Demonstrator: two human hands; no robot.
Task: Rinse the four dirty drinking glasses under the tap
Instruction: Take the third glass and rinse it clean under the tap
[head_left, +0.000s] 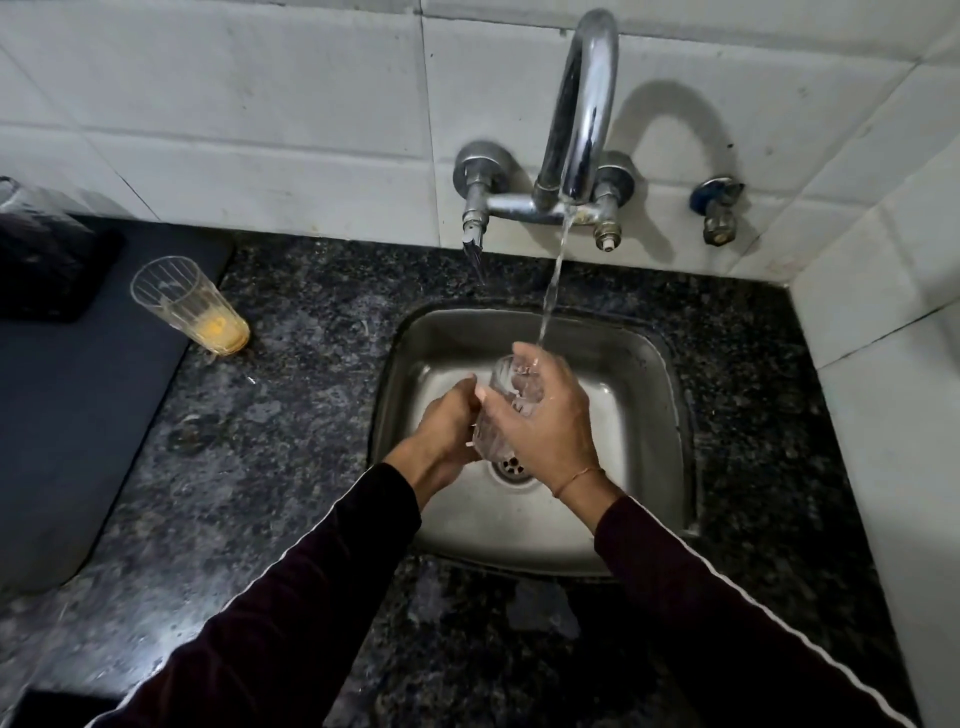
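Rinsing w/ both: left hand (447, 431) and right hand (545, 421) wrapped round a clear ribbed drinking glass (501, 405) over the square steel sink (670, 415), stream hitting it. One orange-stained glass (189, 306) waits on the speckled granite worktop (291, 364), well apart; other two unseen. Room left of basin.

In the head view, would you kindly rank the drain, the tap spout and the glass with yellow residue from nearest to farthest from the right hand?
From the right hand:
1. Drain, just below it in the sink.
2. Tap spout, above at the wall.
3. Glass with yellow residue, far left on the counter.
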